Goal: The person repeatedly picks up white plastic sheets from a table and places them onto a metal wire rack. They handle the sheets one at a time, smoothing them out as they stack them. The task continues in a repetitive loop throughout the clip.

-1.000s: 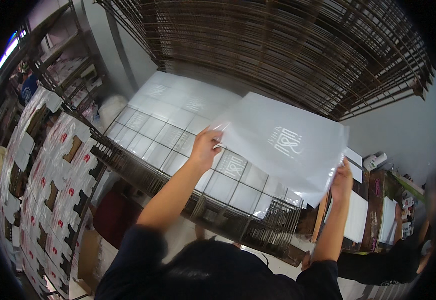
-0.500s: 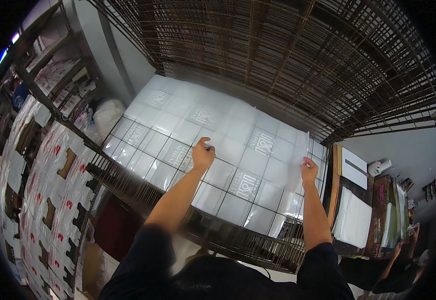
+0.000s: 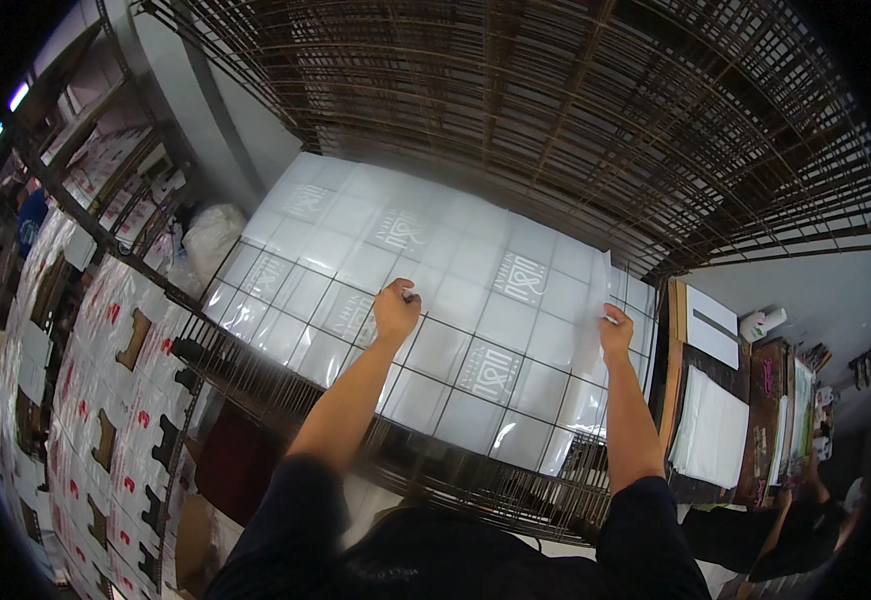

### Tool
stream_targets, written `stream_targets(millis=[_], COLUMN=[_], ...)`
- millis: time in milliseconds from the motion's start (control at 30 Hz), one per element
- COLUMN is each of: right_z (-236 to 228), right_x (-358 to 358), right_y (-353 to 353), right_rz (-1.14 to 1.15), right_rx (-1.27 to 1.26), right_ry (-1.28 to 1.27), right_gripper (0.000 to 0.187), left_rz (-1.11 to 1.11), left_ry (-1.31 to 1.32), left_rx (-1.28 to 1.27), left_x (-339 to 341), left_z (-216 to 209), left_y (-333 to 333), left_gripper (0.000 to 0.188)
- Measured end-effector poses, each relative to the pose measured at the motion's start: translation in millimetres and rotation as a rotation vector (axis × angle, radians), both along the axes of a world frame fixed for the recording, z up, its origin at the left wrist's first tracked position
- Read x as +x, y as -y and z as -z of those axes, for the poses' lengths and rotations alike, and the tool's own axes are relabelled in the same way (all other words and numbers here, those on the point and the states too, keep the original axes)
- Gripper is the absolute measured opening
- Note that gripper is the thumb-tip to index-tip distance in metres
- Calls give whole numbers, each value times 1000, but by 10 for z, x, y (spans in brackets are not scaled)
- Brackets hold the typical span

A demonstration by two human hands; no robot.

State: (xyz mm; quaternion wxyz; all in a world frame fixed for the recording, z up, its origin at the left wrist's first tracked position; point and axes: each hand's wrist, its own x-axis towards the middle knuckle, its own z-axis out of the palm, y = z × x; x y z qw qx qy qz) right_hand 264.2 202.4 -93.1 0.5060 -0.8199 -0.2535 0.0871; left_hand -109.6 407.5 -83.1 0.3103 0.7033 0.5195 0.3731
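A translucent plastic sheet (image 3: 461, 240) with white printed emblems lies over the far half of a wire drying rack (image 3: 438, 378). My left hand (image 3: 397, 312) is closed in a pinch at this sheet's near edge, a whitish bit of it showing between thumb and fingers. At the right end, my right hand (image 3: 616, 332) pinches the sheet's near right part, where the edge is lifted a little. Similar printed plastic (image 3: 491, 372) shows under the wires in the rack's near half; how many layers there are I cannot tell.
Raised wire racks (image 3: 556, 110) lean over the far side. On the right are a stack of white sheets (image 3: 711, 425) and a wooden frame edge (image 3: 670, 375). Another person's arm (image 3: 771, 535) shows at lower right. Plastic-wrapped stacks (image 3: 106, 400) stand on the left.
Both hands have shifted slightly left in the picture, and the whole view has moved a little too. Each hand keeps its pinch on the sheet. The other person's arms have moved.
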Motion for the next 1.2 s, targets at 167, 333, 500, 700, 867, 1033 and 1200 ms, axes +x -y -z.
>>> stream_targets(millis=[167,333,500,700,867,1033,1200], right_z=[-27,49,15,-221,-92,141,1606], right_x=[10,73,-17,-230,-122,-18,-3], right_y=[20,14,108,917,2232,3587,5082], right_rz=[22,-6,0,84,337,793,983], right_rx=[-35,-21,116,225,380,549,508], right_ry=[16,70,91,122,80,-88,-215], right_gripper=[35,31,28,25,15,10,16], left_rz=[1,2,-104,143,350,487,523], left_ry=[-52,-53,-139,-31,-126,-140,-98], left_rx=[-8,14,70,175,218,224,82], left_x=[41,46,-26,-474,-969,-1257,-1091], left_z=[-43,-23,-251,-345,-519,-781,-1004], left_y=[23,15,252,1065,1982,2380,2575], left_gripper=[23,25,46,39,32,29,27])
